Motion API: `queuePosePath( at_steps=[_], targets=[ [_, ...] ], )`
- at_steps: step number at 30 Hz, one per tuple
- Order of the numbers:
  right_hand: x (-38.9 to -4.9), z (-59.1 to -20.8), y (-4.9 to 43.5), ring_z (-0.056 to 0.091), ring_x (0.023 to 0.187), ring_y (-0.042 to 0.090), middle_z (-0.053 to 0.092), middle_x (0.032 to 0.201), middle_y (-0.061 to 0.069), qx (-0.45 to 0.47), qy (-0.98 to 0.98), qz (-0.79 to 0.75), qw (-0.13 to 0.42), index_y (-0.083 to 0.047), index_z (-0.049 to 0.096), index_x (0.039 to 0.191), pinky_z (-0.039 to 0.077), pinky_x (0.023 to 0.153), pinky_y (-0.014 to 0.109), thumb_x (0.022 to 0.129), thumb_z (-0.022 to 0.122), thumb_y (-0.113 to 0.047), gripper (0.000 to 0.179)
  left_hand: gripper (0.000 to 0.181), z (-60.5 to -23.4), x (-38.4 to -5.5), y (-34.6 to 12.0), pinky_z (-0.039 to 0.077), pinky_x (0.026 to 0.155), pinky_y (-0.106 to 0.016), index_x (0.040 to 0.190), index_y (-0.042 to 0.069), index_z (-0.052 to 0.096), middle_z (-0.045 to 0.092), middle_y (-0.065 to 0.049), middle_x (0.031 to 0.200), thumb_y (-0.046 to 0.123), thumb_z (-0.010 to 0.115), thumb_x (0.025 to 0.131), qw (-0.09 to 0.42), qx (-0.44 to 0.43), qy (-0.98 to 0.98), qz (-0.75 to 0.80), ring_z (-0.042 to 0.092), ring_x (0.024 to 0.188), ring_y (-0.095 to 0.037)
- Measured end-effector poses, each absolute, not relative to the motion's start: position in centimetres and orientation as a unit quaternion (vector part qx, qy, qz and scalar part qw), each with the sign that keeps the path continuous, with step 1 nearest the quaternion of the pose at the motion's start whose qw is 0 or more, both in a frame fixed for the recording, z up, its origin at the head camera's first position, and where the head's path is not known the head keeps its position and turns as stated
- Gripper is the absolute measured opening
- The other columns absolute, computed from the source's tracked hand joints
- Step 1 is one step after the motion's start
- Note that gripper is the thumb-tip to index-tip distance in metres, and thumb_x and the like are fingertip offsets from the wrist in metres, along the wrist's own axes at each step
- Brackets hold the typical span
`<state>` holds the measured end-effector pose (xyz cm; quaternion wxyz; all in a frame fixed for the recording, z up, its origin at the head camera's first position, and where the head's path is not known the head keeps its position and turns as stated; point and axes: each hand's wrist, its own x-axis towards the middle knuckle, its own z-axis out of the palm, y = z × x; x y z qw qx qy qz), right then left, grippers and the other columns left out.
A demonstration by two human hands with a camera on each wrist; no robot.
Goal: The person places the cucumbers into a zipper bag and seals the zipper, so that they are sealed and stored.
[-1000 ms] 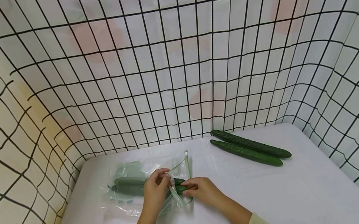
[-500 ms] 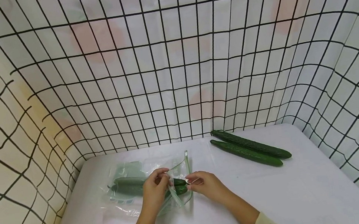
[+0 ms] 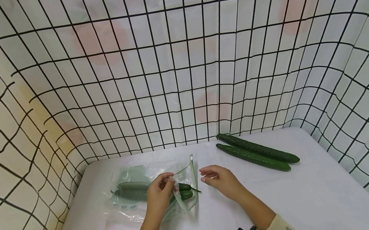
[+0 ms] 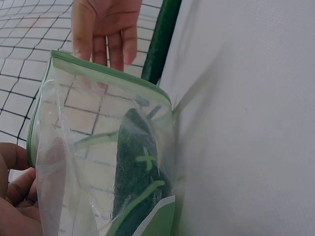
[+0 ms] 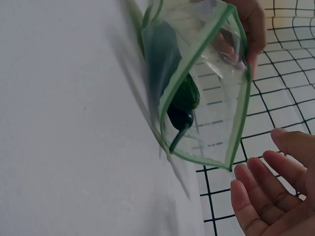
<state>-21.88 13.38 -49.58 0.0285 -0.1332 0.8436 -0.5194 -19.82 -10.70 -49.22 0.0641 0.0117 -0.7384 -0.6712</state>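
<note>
A clear zip bag with green edging lies on the left half of the table, its mouth facing right. My left hand pinches the upper edge of that mouth and holds it apart. Inside are two cucumbers, side by side, their ends showing at the opening; a thin stem pokes out past the rim. To the right of the mouth, my right hand hovers with fingers loosely bent, touching nothing. In the right wrist view its fingers are spread beside the green rim.
Two more cucumbers, one darker and one in front of it, lie slantwise at the back right of the white table. Black wire mesh stands around the back and sides.
My right hand has let go of the cucumber end at the bag's mouth and drawn back to the right. The left hand and the bag have stayed in place.
</note>
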Motion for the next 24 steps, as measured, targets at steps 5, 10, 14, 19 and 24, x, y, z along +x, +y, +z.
queuePosePath(
  at_steps=[5, 10, 14, 19, 24],
  targets=[
    [-22.2, -49.2, 14.3, 0.068, 0.108, 0.017, 0.071, 0.121, 0.0, -0.118, 0.844, -0.523, 0.021, -0.014, 0.068, 0.128, 0.055, 0.089, 0.02, 0.093, 0.073, -0.028, 0.037, 0.022, -49.4, -20.0, -10.8, 0.054, 0.06, -0.02, 0.114, -0.002, 0.068, 0.066, -0.018, 0.09, 0.001, 0.059, 0.095, 0.06, 0.013, -0.743, -0.667, 0.066, 0.068, -0.012],
    [-22.4, -48.9, 15.1, 0.068, 0.108, 0.015, 0.071, 0.123, 0.002, -0.108, 0.845, -0.524, 0.013, -0.016, 0.068, 0.128, 0.054, 0.088, 0.02, 0.093, 0.073, -0.026, 0.037, 0.022, -49.4, -20.0, -10.7, 0.054, 0.061, -0.02, 0.116, -0.004, 0.067, 0.066, -0.018, 0.091, 0.001, 0.058, 0.095, 0.058, 0.011, -0.743, -0.667, 0.066, 0.068, -0.011],
    [-22.6, -48.8, 15.7, 0.067, 0.109, 0.016, 0.07, 0.125, 0.003, -0.1, 0.846, -0.523, 0.008, -0.016, 0.067, 0.129, 0.054, 0.091, 0.021, 0.093, 0.073, -0.027, 0.038, 0.023, -49.4, -20.0, -10.7, 0.054, 0.061, -0.021, 0.116, -0.004, 0.067, 0.066, -0.018, 0.09, 0.001, 0.058, 0.095, 0.06, 0.009, -0.743, -0.666, 0.066, 0.068, -0.011],
    [-23.0, -49.0, 16.8, 0.065, 0.118, 0.021, 0.068, 0.128, 0.004, -0.094, 0.851, -0.517, -0.006, -0.013, 0.065, 0.132, 0.053, 0.103, 0.036, 0.093, 0.073, -0.03, 0.043, 0.022, -49.5, -20.0, -10.7, 0.054, 0.061, -0.021, 0.115, -0.004, 0.067, 0.066, -0.015, 0.088, 0.001, 0.059, 0.095, 0.061, 0.01, -0.744, -0.666, 0.066, 0.068, -0.011],
    [-23.3, -49.2, 18.3, 0.061, 0.124, 0.025, 0.066, 0.132, 0.006, -0.09, 0.857, -0.507, -0.017, -0.014, 0.064, 0.134, 0.049, 0.109, 0.047, 0.094, 0.072, -0.033, 0.045, 0.022, -49.4, -19.9, -10.8, 0.055, 0.061, -0.022, 0.115, -0.004, 0.067, 0.066, -0.016, 0.088, 0.002, 0.059, 0.095, 0.058, 0.012, -0.744, -0.665, 0.066, 0.068, -0.012]
  ],
)
